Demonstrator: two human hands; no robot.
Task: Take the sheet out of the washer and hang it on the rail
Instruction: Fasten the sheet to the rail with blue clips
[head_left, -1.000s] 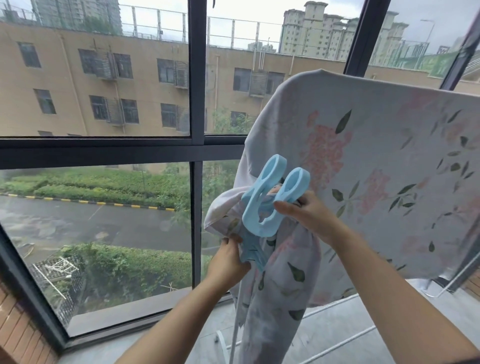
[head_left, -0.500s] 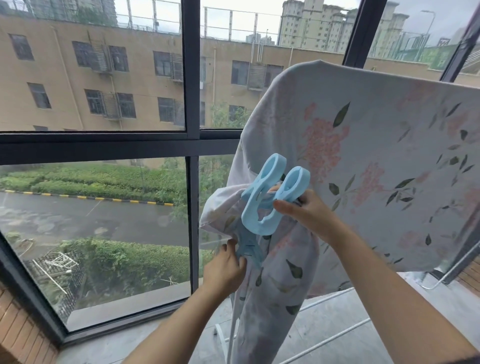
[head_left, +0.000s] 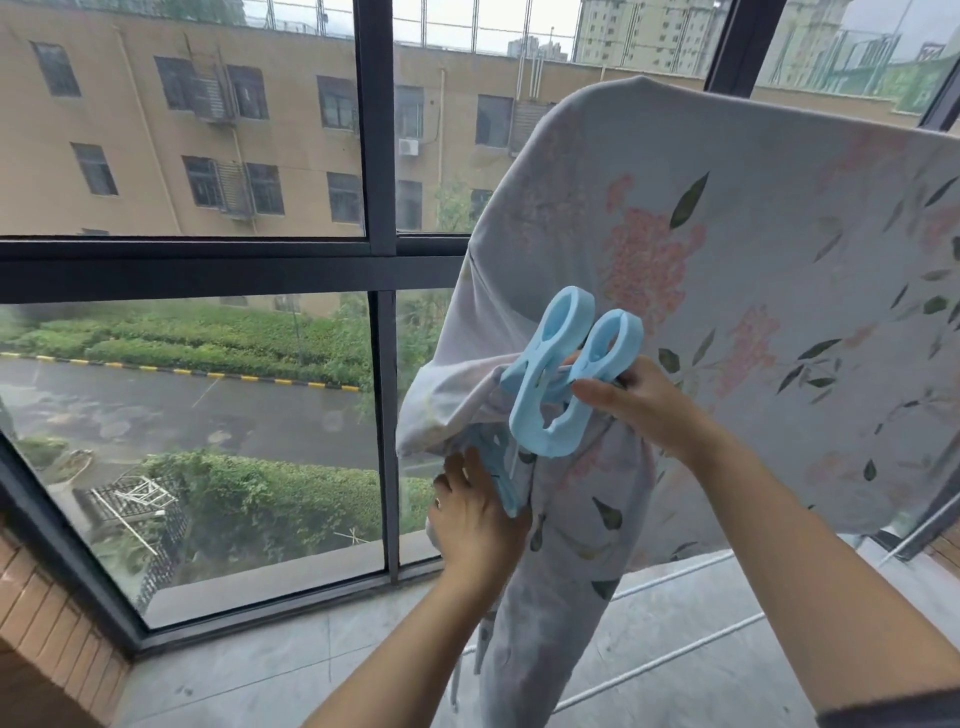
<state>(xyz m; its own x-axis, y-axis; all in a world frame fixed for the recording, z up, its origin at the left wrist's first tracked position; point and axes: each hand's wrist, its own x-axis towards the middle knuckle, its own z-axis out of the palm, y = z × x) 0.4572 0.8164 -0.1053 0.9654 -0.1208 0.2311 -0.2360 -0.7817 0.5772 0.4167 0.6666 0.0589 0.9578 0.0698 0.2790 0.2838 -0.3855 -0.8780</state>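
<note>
Your sheet (head_left: 753, 270) is out and hangs over the rail at two o'clock. Your right hand (head_left: 639, 405) grips a blue clip (head_left: 556, 389); your left hand (head_left: 475, 514) holds the bunched end. Only clipping seems left.

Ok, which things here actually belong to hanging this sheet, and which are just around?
In the job:
floral sheet, draped up; large blue clip, pinched by the right hand; second blue clip lower down, held by the left hand. The rail is hidden under the sheet.

Just around:
window frame; brick wall; building outside.
</note>
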